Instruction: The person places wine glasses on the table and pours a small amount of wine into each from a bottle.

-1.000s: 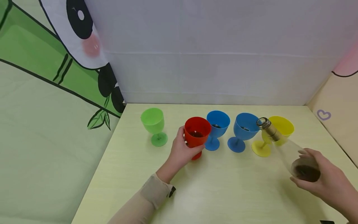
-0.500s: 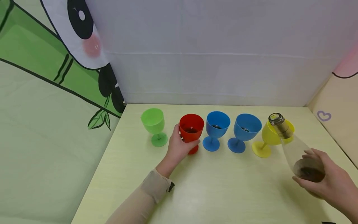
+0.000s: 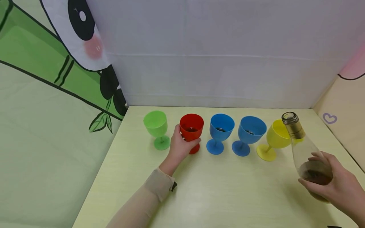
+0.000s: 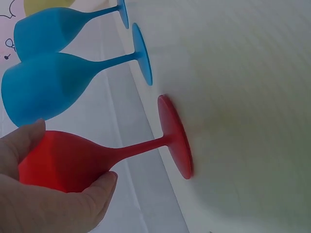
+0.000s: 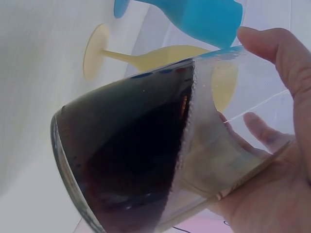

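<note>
My left hand [image 3: 180, 146] grips the bowl of a red goblet [image 3: 191, 126], thumb and fingers on either side of it. Dark liquid shows inside the goblet, and its round foot [image 4: 176, 138] is close to the tabletop in the left wrist view. On the right, my right hand [image 3: 336, 180] holds a clear glass bottle [image 3: 309, 152] by its wide lower body. The bottle leans a little to the left, its mouth open. Dark liquid [image 5: 129, 145] fills its lower part in the right wrist view.
A green goblet [image 3: 156, 124] stands left of the red one. To the right stand two blue goblets [image 3: 222, 126] [image 3: 252, 129] with dark liquid in them, then a yellow goblet [image 3: 276, 136] partly behind the bottle. A pale wall sheet [image 3: 211, 79] rises behind the table [image 3: 222, 196].
My left hand has moved the red goblet left and back, away from the nearer blue goblet. My right hand has drawn the bottle rightward and turned it more upright.
</note>
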Tool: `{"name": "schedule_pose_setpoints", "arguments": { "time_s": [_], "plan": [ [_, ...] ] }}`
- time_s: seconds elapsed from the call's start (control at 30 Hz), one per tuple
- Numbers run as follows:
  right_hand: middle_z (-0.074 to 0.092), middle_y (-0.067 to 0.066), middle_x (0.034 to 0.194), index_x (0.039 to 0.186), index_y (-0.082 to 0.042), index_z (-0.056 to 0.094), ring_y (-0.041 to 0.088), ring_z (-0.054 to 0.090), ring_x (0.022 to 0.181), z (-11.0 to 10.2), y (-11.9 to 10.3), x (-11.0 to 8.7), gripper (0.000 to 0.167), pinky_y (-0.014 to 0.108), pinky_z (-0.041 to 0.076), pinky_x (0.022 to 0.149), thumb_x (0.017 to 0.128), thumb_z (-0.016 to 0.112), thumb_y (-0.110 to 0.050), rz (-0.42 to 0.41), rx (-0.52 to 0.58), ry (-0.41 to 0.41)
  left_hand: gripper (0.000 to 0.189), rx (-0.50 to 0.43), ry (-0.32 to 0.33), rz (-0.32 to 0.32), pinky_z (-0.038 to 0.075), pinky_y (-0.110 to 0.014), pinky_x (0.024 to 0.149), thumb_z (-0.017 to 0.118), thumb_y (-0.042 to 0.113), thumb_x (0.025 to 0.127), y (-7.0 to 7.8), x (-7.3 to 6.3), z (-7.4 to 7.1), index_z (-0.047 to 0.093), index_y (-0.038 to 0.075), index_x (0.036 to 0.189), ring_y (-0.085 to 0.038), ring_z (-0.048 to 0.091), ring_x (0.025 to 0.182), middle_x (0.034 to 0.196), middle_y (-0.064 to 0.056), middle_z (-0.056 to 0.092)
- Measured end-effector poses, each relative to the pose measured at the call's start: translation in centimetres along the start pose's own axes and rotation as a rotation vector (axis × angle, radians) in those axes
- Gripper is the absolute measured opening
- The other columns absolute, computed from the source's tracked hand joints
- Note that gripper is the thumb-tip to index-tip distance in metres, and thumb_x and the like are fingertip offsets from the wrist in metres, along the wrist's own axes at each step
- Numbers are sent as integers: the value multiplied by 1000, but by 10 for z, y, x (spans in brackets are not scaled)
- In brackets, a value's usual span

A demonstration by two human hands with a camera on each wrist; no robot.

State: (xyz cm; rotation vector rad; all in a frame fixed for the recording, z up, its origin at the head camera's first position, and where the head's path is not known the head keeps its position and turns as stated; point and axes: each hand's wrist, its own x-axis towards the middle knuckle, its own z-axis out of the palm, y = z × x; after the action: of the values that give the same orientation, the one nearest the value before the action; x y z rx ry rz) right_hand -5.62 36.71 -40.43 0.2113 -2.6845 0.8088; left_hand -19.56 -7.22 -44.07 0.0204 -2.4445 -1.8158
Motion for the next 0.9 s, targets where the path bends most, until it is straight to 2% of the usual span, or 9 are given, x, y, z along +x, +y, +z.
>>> {"name": "schedule_pose_setpoints", "arguments": {
  "time_s": [0.4, 0.53, 0.67, 0.77, 0.9],
  "plan": [
    [48, -38, 118, 138, -6, 49, -11, 41, 97, 1, 1, 0, 96, 5, 26, 77, 58, 101, -14, 37, 32, -4, 80, 2, -21, 22, 54, -47, 92, 86, 12, 81, -6, 3, -2, 38, 10, 145, -26, 50, 124, 137, -4, 53],
    [48, -38, 118, 138, -6, 48, -10, 41, 96, 3, 0, 0, 96, 6, 27, 75, 59, 101, -14, 44, 34, -10, 86, 2, -32, -22, 54, -46, 91, 86, 11, 81, -7, -2, -5, 34, 9, 150, -29, 51, 123, 138, -6, 51],
    [46, -41, 118, 138, -6, 48, -10, 41, 96, 4, -1, 1, 96, 6, 26, 75, 58, 101, -15, 51, 31, -8, 87, 48, -28, -92, 53, -47, 92, 84, 16, 83, -8, -12, -12, 34, 6, 154, -35, 52, 123, 139, -11, 50],
    [47, -41, 117, 137, -6, 49, -11, 41, 97, 5, -2, 2, 96, 6, 26, 77, 57, 101, -13, 44, 48, 2, 84, 91, -18, -125, 53, -48, 93, 84, 23, 85, -8, -20, -21, 38, 3, 152, -37, 52, 123, 138, -14, 52],
    [50, -38, 116, 136, -5, 49, -13, 42, 99, 7, -3, 3, 95, 3, 25, 80, 56, 101, -8, 22, 87, 12, 80, 120, 0, -135, 53, -46, 93, 85, 30, 84, -8, -29, -34, 46, 0, 147, -36, 57, 119, 133, -14, 57]
  ]
}}
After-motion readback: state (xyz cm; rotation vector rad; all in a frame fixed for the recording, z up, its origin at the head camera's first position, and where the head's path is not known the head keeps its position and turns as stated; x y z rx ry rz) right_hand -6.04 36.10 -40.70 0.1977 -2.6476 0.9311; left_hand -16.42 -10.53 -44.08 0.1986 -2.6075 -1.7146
